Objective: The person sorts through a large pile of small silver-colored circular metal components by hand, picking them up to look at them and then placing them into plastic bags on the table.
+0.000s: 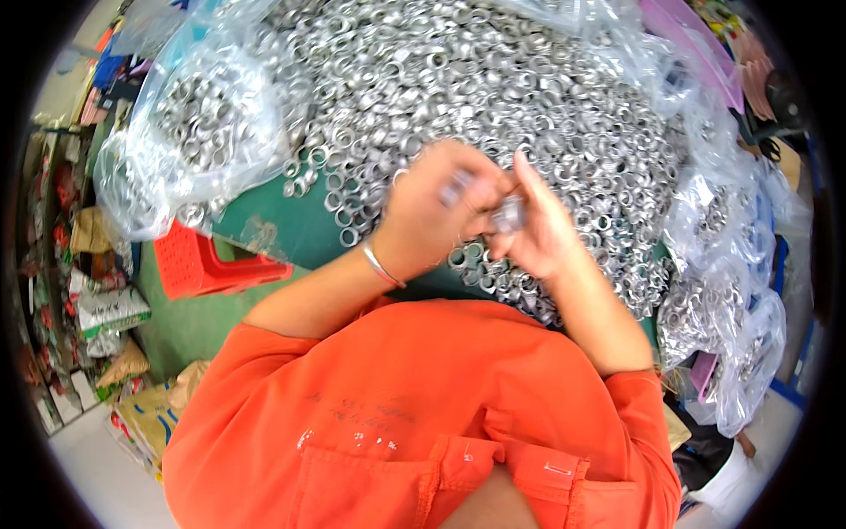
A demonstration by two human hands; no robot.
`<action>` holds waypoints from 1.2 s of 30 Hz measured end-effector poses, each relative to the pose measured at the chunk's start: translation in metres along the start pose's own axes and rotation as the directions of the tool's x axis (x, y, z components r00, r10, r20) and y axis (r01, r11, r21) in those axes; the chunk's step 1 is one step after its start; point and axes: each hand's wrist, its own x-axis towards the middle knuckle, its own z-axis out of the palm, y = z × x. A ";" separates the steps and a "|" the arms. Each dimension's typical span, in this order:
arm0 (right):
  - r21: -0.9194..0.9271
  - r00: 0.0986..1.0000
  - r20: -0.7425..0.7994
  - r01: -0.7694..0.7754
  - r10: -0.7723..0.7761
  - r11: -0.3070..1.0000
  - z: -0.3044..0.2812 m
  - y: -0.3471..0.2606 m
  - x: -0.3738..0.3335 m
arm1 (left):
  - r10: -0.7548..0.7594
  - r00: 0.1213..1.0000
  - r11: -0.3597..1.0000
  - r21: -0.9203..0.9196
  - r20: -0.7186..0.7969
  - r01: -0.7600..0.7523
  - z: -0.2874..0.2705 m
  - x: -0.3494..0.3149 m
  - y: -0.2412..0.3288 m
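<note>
Rings (476,79) everywhere in front of you — a wide silver heap over the green table (273,212), thickest toward the far side and thinning to loose ones near your body. Both your hands are up over the near part of the heap, close together and blurred.

Your right hand (542,234) has its fingers closed in on a silver piece (508,214); one finger points up and away, the others curl beside the piece. Shape of it is smeared, likely much like the rings below. Your left hand (432,212) is bent in toward the same spot, fingers curled, knuckles up, tips at or just beside the piece. Another silver blur (456,189) shows at those fingers — can't tell if it's gripped or worn, nor how tight the left fingers are. A bracelet (383,267) circles your left wrist.

To your left, a clear bag (264,88) lies open with more rings inside, at the table's edge. Below it, a red stool (189,260) stands on the green floor (176,326), near sacks (110,309) and a packed shelf (40,264). To your right, clear bags (714,291) filled with rings line the table's side, with a purple tub (701,53) beyond them at the far right. Your shirt (379,379) is orange, with dark and white marks across it.
</note>
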 end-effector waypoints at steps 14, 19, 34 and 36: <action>-0.485 0.215 -0.384 0.780 -0.898 0.395 -0.091 -0.082 -0.228 | 0.261 0.961 0.964 -0.078 0.092 -0.254 0.037 0.023 -0.004; -0.977 -0.738 -0.031 -0.120 -0.674 0.178 -0.175 -0.141 -0.390 | 0.231 0.972 0.971 -0.075 0.049 -0.227 0.036 0.023 -0.007; -0.933 0.509 0.250 -0.100 -0.824 -0.345 -0.079 -0.071 -0.151 | 0.144 0.888 0.797 0.481 0.436 -0.365 0.048 0.026 -0.021; -0.964 0.553 0.205 -0.027 -0.808 -0.263 -0.081 -0.050 -0.110 | 0.150 0.886 0.809 0.461 0.438 -0.364 0.046 0.029 -0.023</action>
